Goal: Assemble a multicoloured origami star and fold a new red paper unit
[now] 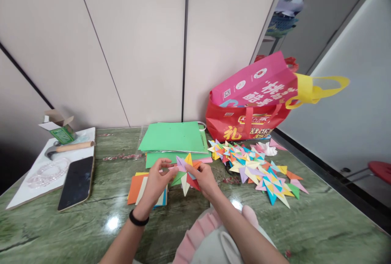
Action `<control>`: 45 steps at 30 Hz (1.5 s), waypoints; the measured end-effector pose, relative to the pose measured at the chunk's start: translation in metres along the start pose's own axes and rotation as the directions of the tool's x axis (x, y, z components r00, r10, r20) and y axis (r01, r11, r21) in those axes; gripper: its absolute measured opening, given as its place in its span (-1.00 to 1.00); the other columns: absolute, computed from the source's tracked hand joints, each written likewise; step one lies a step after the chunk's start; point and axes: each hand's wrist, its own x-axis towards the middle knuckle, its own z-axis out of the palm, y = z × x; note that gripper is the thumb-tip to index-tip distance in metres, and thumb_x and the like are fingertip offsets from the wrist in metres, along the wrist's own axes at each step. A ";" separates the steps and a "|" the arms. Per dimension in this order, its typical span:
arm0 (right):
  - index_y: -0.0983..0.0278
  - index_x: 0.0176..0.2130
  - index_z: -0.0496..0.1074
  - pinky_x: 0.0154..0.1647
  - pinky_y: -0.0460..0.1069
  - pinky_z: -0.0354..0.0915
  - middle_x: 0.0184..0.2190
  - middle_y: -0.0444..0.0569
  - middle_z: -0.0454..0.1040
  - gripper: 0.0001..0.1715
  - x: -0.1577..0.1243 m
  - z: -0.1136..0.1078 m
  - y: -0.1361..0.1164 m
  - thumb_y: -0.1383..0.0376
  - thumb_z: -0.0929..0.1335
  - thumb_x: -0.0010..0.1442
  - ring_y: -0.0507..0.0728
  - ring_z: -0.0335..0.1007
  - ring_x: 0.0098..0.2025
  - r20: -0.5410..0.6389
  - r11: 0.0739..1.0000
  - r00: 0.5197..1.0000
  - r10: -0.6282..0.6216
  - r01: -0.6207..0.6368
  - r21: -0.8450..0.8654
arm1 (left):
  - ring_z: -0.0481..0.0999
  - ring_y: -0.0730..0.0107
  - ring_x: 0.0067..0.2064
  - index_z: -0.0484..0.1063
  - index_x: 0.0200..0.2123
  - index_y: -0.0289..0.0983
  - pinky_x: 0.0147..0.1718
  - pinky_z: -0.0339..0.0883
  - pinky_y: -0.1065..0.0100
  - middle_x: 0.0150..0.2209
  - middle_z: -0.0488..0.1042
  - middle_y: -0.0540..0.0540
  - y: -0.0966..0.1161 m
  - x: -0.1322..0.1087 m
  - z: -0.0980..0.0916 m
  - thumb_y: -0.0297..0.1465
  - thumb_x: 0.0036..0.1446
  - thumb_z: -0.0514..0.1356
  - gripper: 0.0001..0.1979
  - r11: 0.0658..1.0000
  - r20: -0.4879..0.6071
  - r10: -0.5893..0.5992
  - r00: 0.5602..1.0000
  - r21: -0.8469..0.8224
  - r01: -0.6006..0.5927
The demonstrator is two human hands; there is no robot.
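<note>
My left hand (157, 182) and my right hand (205, 180) are both closed on a multicoloured folded paper star (185, 172), held just above the green marble table (91, 227). The left pinches its left points, the right grips its right side. A black band sits on my left wrist. Under the star lies a small stack of coloured paper squares (137, 186). Behind it rests a pile of green paper sheets (174, 140).
Several finished paper stars (259, 170) lie spread to the right. A red and pink shopping bag (256, 105) leans on the wall. At the left a white board (21, 190) carries a hammer (69, 148), a phone (76, 182), a clear bracelet and a small green box (61, 129).
</note>
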 end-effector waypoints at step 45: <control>0.34 -0.52 0.40 -0.64 -0.11 0.19 -0.66 -0.13 0.39 -0.61 0.005 0.000 0.006 0.06 0.45 -0.19 -0.01 0.22 -0.64 -0.164 0.995 0.986 -0.041 0.055 0.081 | 0.46 0.38 -0.62 0.44 -0.37 -0.33 -0.59 0.39 0.40 -0.65 0.47 0.00 0.002 -0.016 0.015 -0.34 -0.15 0.25 -0.76 1.000 0.007 0.011 1.000 -0.002 -0.011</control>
